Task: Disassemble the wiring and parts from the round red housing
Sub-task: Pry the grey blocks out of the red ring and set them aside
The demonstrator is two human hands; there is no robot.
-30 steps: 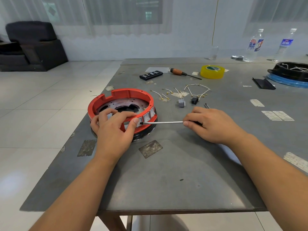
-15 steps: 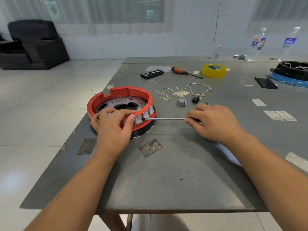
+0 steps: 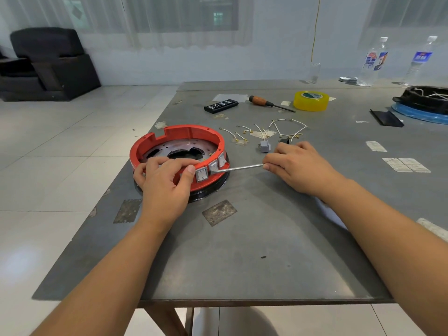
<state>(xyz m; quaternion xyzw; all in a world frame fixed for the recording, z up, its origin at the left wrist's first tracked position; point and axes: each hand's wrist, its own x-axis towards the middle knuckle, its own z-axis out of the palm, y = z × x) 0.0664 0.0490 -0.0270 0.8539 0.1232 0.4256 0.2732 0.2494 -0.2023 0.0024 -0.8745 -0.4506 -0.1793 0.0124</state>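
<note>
My left hand [image 3: 164,183] gripped the near rim of the red housing [image 3: 178,156] on the desk [image 3: 254,251], thumb pressed beside the front switch [image 3: 202,174]. My right hand [image 3: 298,166] pinched the screwdriver [image 3: 238,168], its shaft running almost level leftward, tip at the middle switch [image 3: 213,166] (prying outward seemed the job). Freed wires [image 3: 288,128] lay behind.

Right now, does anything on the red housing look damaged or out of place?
Yes. The metal plate inside the red housing has a ragged, irregular dark hole at its centre. Also, the nearest switch looks tilted in the wall beside the left hand's thumb.
</note>
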